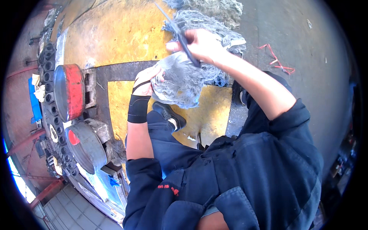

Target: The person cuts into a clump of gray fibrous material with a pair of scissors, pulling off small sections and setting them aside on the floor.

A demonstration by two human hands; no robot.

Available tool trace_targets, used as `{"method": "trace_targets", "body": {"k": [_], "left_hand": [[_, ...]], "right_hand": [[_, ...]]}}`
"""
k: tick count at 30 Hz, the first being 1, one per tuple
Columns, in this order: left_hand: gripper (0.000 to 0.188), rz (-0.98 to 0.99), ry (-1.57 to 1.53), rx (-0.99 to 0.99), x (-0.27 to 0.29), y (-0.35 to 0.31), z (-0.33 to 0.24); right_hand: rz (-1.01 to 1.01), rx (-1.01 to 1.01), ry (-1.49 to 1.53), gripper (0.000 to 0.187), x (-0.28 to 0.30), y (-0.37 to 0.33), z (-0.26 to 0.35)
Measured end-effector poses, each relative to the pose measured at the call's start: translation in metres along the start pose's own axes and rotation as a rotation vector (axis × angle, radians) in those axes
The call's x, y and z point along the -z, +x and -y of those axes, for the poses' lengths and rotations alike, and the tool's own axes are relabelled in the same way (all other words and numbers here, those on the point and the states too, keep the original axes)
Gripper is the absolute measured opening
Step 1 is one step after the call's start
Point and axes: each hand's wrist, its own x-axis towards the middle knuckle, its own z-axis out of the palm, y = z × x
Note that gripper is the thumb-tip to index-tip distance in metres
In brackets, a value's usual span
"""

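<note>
My left hand, in a black wrist wrap, is closed on the left side of a fluffy bundle of grey-white threads. Above that bundle my right hand grips a knife by its dark handle. Its long, thin blade points up and to the left, slightly smeared by motion. Where the left fingers go into the threads they are partly hidden. A larger heap of tangled grey threads lies just beyond my right hand.
On the left stand a red drum and a dark round drum, by concrete blocks. Behind them runs a row of black rings. Worn yellow plates cover part of the floor. A red strip lies at right.
</note>
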Motion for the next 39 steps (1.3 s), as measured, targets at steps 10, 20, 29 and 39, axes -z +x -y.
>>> {"method": "trace_targets", "body": {"k": [10, 20, 29, 39], "left_hand": [[0.021, -0.014, 0.032, -0.102, 0.036, -0.003, -0.003], [0.02, -0.023, 0.04, -0.129, 0.03, -0.007, -0.007], [0.02, -0.021, 0.044, -0.156, 0.023, -0.009, -0.01], [0.02, -0.064, 0.098, -0.159, 0.012, -0.014, -0.009]], "right_hand": [[0.71, -0.592, 0.592, 0.06, -0.052, -0.057, -0.024], [0.87, -0.7, 0.617, 0.068, -0.058, -0.068, -0.028], [0.872, -0.701, 0.604, 0.069, -0.059, -0.069, -0.03], [0.81, -0.7, 0.669, 0.061, -0.072, -0.06, -0.036]]}}
